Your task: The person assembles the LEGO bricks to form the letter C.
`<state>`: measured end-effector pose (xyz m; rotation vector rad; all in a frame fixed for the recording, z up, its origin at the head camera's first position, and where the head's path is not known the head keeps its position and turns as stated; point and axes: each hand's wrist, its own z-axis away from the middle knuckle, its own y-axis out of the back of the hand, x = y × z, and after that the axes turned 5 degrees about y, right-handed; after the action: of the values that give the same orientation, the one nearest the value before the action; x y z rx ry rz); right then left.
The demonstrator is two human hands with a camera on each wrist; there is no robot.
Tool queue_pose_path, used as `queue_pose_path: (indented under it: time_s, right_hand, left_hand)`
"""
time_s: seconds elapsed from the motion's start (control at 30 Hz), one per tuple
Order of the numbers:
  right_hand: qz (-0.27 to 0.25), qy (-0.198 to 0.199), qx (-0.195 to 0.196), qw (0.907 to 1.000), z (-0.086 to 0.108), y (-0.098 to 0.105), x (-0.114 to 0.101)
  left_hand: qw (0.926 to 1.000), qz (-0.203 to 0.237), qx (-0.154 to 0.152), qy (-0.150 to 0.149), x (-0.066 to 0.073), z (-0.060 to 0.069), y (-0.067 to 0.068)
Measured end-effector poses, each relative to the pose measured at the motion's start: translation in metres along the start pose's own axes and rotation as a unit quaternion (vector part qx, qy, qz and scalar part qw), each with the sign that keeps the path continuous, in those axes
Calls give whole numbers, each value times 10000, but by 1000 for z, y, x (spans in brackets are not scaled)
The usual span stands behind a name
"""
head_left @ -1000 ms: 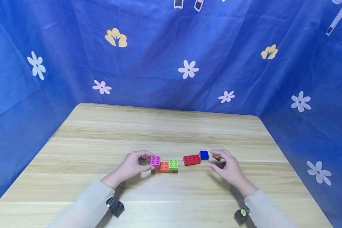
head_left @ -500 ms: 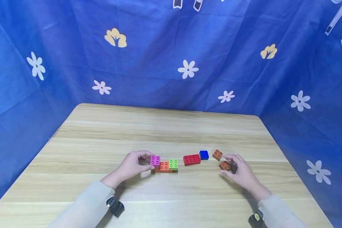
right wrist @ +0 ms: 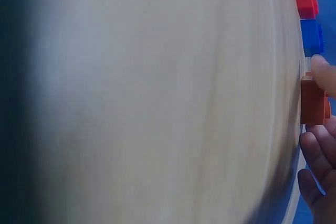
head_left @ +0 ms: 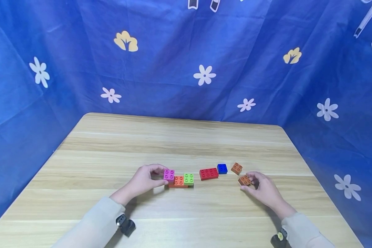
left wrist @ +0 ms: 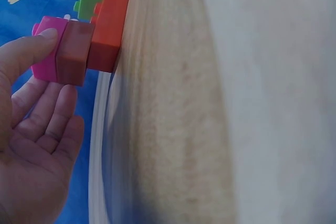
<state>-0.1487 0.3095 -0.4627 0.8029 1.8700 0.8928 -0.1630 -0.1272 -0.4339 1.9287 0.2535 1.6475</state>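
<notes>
Around the pink brick (head_left: pixel 168 175) my left hand (head_left: pixel 144 179) has its thumb and fingers, pinching it at the left end of a small stack. The left wrist view shows a brown brick (left wrist: pixel 75 53) directly under the pink one, beside the end of the long orange brick (left wrist: pixel 109 30). A lime green brick (head_left: pixel 188 178) sits on the orange brick's right end. My right hand (head_left: pixel 264 189) pinches a loose brown brick (head_left: pixel 244 180) between thumb and fingers, low at the table. Just behind it lies a second brown brick (head_left: pixel 237 168), apart from the hand.
Between the hands, a long red brick (head_left: pixel 209 174) lies on the wooden table (head_left: pixel 186 217), with a small blue brick (head_left: pixel 222 168) close by its right end. A blue patterned cloth (head_left: pixel 161 75) hangs behind the table and along both sides.
My right hand has moved right and nearer to me, uncovering the rear brown brick, and now holds the front one. The left hand and its stack have stayed put.
</notes>
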Motion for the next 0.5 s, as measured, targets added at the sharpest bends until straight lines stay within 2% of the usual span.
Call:
queue_pose_path:
  time_s: [0.17, 0.5]
  right_hand:
    - [1, 59, 86, 9999, 0, -2, 1]
    - [-11, 629, 443, 9970, -9, -1, -11]
  left_hand:
    - [10000, 0, -2, -1, -1, 0, 0]
    - [10000, -87, 0, 8, 0, 0, -1]
